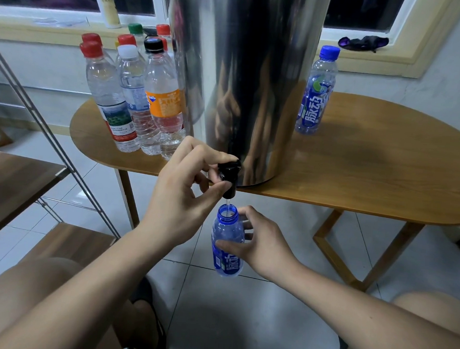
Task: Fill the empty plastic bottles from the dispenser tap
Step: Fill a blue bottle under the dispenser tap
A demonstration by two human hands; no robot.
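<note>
**Your hands: one on the tap, one on the bottle**

Your left hand (178,195) pinches the black tap (229,174). Your right hand (262,244) grips the uncapped blue bottle (226,245) just under it, at 6 o'clock from the steel dispenser (244,66). Capped bottles (136,99) crowd the table (360,169) at 10 o'clock; another blue one (315,93) stands at 2 o'clock.

You can read 脉动 on the blue label of the capped blue bottle (314,98) and of the uncapped blue bottle (228,245). The orange-label bottle (164,101) reads FANTA. The other labels are illegible.
</note>
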